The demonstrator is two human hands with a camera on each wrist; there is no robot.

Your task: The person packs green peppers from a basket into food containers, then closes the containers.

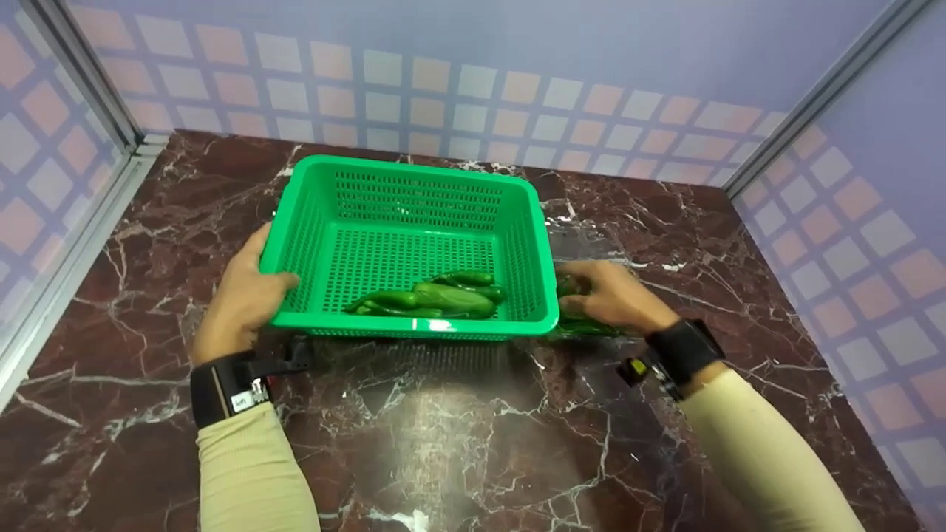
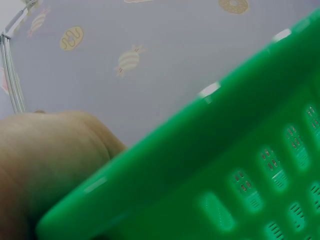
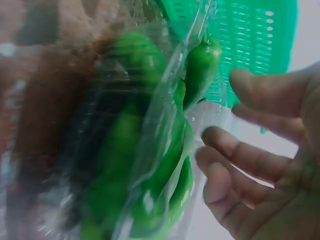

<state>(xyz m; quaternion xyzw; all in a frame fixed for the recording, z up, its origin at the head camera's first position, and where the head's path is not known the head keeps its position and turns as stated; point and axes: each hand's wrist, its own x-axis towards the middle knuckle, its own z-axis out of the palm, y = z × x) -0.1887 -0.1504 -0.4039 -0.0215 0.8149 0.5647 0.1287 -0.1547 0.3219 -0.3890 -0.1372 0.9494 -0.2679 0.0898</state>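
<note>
In the head view, a green plastic basket (image 1: 414,170) stands at the centre, with several green peppers (image 1: 451,298) lying along its near wall. My left hand (image 1: 247,292) grips the basket's left side, thumb over the rim; in the left wrist view the rim hides most of the fingers. Just right of the basket, my right hand (image 1: 617,295) reaches over a clear plastic bag (image 3: 165,95) of green peppers (image 3: 155,200). Its fingers are loosely bent beside the bag, with a gap showing between them and the peppers in the right wrist view.
The dark red marble-patterned tabletop (image 1: 473,458) extends around the basket. Behind it rises a pale wall panel (image 1: 473,96) with a checked band, and similar panels close off the left and right sides.
</note>
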